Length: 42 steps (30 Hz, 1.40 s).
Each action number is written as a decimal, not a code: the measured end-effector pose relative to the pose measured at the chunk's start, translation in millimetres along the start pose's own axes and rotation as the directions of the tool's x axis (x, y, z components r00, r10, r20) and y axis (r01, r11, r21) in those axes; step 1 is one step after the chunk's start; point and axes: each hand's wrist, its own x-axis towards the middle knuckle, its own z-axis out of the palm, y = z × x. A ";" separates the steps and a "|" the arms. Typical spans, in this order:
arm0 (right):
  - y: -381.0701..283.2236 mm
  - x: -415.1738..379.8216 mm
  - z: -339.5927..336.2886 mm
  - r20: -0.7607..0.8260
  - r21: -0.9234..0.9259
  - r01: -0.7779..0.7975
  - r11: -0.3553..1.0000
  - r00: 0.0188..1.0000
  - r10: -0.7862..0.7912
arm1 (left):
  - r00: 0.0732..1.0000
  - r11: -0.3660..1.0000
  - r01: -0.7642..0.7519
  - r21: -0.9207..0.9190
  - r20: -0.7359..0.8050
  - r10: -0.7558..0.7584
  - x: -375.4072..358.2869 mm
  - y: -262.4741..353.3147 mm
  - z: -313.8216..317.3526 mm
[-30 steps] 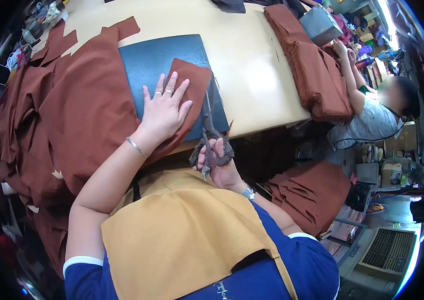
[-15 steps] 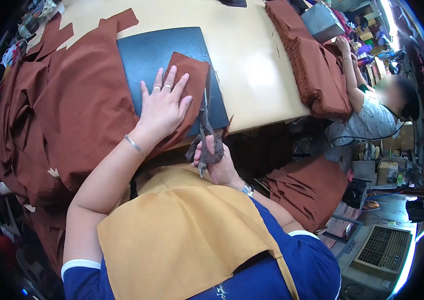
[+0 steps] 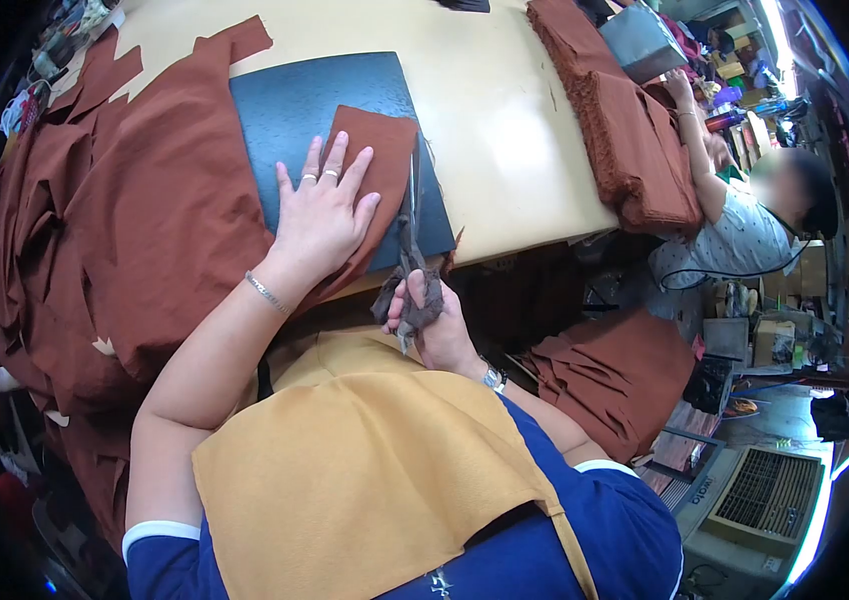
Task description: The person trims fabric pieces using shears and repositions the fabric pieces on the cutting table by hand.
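Note:
My left hand [image 3: 323,215] lies flat with fingers spread on a piece of rust-brown fabric [image 3: 385,140], pressing it onto a dark blue-grey board [image 3: 315,85]. In my right hand [image 3: 445,330], at the table's front edge, are scissors [image 3: 407,235] whose handles are wrapped in dark cloth. Their blades point away from me along the right edge of the fabric piece. How far the blades are apart is hard to make out.
Rust-brown fabric [image 3: 165,200] spreads over the table's left side and hangs off the front. A thick fabric stack [image 3: 635,150] lies at the right, near a metal box [image 3: 642,42]. Another person [image 3: 735,230] works beyond it. More fabric [image 3: 615,380] sits below the table.
The scissors and both hands have barely moved; the blades look slightly closer together. The other person's hands have shifted a little.

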 end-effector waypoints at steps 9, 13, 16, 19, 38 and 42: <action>-3.2 5.6 2.8 0.000 0.077 -0.002 0.997 1.000 0.002 | 1.000 1.000 -0.024 -0.008 0.001 0.024 -10.3 2.5 -4.6; 0.0 5.6 1.4 0.004 0.038 0.021 0.999 1.000 -0.021 | 1.000 1.000 -0.025 -0.007 -0.006 0.025 -10.6 2.2 -4.0; -0.1 5.6 3.0 -0.009 0.043 0.027 0.999 1.000 -0.027 | 1.000 1.000 -0.028 -0.007 -0.003 0.028 -11.1 2.2 -4.4; -5.9 5.3 9.6 -0.043 0.053 0.010 0.999 0.999 -0.008 | 0.999 0.999 -0.046 -0.013 0.006 0.046 -13.1 0.4 -5.5; -81.2 -14.4 -91.4 0.268 -0.338 -0.190 0.922 0.919 0.288 | 0.809 0.869 -0.485 -0.098 0.329 0.488 -5.2 -80.2 -52.9; -95.9 -3.2 -88.1 0.266 -0.506 -0.142 0.851 0.913 0.311 | 0.776 0.844 -0.527 -0.100 0.349 0.526 -2.5 -84.8 -53.4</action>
